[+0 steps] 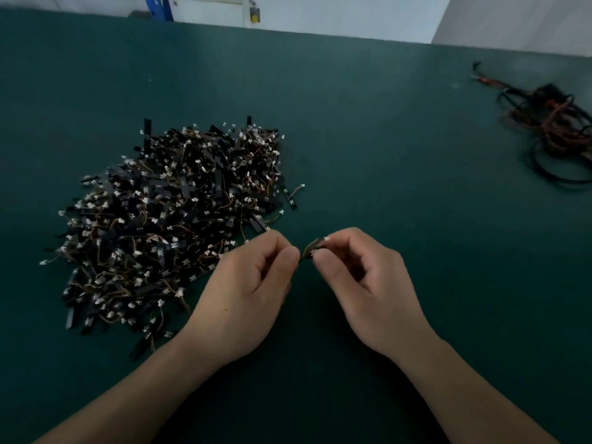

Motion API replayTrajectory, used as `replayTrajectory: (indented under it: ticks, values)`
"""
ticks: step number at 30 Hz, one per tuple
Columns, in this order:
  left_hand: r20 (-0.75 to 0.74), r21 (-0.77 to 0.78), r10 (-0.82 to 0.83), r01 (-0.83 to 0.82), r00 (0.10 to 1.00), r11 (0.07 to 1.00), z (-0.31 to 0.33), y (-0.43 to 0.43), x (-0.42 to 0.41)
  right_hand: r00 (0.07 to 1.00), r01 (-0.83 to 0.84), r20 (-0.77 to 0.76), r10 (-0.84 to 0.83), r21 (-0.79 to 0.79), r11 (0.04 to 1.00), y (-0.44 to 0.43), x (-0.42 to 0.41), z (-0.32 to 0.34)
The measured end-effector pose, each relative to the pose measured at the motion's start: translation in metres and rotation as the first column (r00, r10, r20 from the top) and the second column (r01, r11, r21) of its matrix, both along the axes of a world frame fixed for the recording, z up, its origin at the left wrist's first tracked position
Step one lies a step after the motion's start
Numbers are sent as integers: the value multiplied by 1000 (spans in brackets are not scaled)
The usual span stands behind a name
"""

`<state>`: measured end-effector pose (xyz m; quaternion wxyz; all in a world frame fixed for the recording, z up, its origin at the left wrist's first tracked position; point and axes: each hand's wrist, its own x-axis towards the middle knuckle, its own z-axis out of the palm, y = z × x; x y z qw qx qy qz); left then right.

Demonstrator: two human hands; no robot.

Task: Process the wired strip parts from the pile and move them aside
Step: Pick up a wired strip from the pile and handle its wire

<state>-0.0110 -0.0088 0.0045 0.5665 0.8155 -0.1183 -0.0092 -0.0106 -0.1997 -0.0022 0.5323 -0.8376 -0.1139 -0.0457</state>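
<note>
Together, left hand (246, 283) and right hand (362, 277) share a pinching grip on one wired strip part (310, 248).

Light on my bench (384, 139) is dim and flat, leaving it a dark teal, while the wall (320, 14) beyond is washed out bright, so the light seems to come from ahead and above. A soft, dark shadow pools on the bench under and between my forearms at the bottom edge. Everything is soft: the pile (173, 219) blurs into pale specks, the cables (551, 123) at far right smear, the part (310, 249) pinched between my left grip (246, 283) and right grip (362, 283) is unreadable, and the bench's far edge slants with the wide lens.
</note>
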Motion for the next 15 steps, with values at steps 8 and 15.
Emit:
replayTrajectory:
  ticks: [8,15]
  values:
    - [79,205,-232,212,970,956,1,3,1,992,-124,-23,125,53,991,-7,3,4]
    - [94,216,-120,98,988,972,-4,-4,1,998,-53,9,55,-107,993,0,0,3]
